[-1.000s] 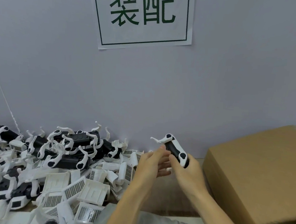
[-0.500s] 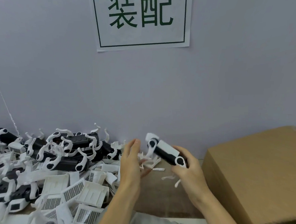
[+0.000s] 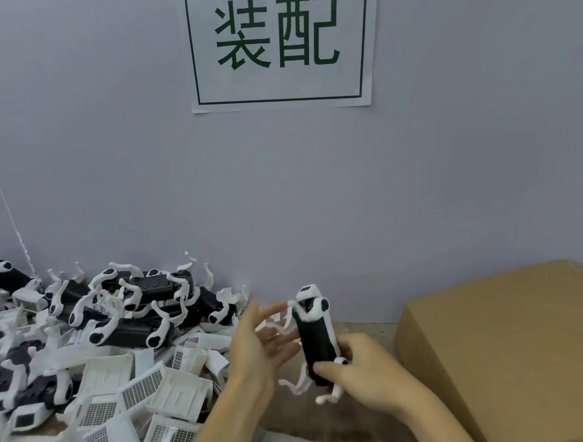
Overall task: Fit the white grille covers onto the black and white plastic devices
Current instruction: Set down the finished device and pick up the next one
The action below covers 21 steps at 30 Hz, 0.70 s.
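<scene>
One sign (image 3: 280,46) can be read: a white paper sheet stuck to the grey wall (image 3: 457,162), at the top of the view and a little left of its middle. It bears two large dark green Chinese characters, 装配, side by side, set inside a thin dark green rectangular border. The sheet's upper edge is cut off by the frame, and it hangs slightly tilted, the lower left corner dropping lower than the right. No other writing is legible anywhere.

Left hand (image 3: 258,345) splayed, right hand (image 3: 366,372) clenched
</scene>
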### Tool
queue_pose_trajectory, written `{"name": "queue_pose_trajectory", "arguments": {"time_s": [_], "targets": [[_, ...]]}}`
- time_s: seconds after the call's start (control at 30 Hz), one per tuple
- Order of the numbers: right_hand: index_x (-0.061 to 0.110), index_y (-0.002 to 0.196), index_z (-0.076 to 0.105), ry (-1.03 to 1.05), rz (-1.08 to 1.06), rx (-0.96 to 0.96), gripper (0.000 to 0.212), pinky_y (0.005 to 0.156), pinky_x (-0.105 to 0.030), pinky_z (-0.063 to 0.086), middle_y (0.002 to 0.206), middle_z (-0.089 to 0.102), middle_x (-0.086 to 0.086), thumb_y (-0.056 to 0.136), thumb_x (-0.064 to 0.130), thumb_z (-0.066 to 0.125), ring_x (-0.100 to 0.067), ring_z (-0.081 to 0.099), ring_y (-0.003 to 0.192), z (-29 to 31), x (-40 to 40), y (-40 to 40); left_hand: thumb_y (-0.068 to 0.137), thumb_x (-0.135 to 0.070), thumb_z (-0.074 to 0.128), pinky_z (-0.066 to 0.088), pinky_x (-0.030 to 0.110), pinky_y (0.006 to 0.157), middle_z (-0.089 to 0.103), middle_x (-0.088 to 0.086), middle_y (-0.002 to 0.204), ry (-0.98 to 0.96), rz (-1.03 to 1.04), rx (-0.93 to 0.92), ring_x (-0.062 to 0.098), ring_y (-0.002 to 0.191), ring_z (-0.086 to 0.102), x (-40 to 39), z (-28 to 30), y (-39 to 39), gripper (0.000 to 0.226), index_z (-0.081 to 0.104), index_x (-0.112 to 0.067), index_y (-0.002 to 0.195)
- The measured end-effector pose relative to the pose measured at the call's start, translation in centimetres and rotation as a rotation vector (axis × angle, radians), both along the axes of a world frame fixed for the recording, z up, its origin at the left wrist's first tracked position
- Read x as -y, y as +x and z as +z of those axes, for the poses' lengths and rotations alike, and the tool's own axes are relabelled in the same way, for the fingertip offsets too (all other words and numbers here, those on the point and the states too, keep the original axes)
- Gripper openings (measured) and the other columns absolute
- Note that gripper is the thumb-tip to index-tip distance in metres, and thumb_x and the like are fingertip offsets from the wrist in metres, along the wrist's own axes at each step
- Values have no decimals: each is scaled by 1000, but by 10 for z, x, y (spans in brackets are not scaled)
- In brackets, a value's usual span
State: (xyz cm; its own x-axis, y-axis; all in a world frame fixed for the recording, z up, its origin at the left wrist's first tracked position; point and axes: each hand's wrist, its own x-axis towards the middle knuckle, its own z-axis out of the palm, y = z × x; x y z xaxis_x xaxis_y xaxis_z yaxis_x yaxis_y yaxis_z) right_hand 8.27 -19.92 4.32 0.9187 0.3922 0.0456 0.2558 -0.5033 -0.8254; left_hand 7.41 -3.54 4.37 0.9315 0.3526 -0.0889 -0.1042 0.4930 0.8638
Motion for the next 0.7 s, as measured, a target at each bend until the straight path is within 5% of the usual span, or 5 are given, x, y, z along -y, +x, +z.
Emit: {"name": "queue_pose_trajectory", "arguments": {"time_s": [0.2, 0.3, 0.37, 0.5, 0.7], "targets": [[6, 104, 67, 975, -346, 112, 19, 62, -29, 50, 95, 68, -8, 103, 15, 50, -21, 61, 75, 84, 33, 0, 97, -18, 52, 50, 35, 61, 63, 9, 89, -15, 177, -29, 20, 73, 57, -3, -5, 6, 23, 68, -7, 83], [23, 134, 49, 1532, -437, 292, 36, 98, -42, 52, 143, 50, -8, 109, 34, 27, -25, 56, 117, 112, 86, -10, 96, -13, 49, 49, 31, 54, 61, 6, 83, 3, 213, -32, 18, 67, 56, -5, -4, 8, 23, 68, -8, 83], [21, 149, 32, 1650, -495, 229, 48, 110, -45, 44, 156, 33, -16, 108, 44, 19, -30, 52, 126, 108, 111, -14, 96, -15, 48, 48, 33, 58, 63, 7, 87, 66, 201, -32, 19, 71, 55, -4, -4, 9, 25, 69, -8, 85], [5, 103, 52, 1155, -591, 137, 22, 55, -23, 56, 80, 69, -18, 102, 0, 31, -16, 69, 56, 84, 84, -3, 98, -10, 49, 49, 37, 65, 67, 11, 97, 351, 154, -20, 23, 80, 59, 0, -4, 10, 24, 70, -10, 88], [27, 85, 66, 334, -351, 74, 35, 66, -28, 55, 79, 74, 0, 94, 2, 44, -16, 70, 68, -10, -24, 6, 92, -9, 59, 43, 13, 67, 67, -1, 108, 920, 221, 15, 6, 87, 60, -6, 9, 3, 17, 67, -20, 101]]}}
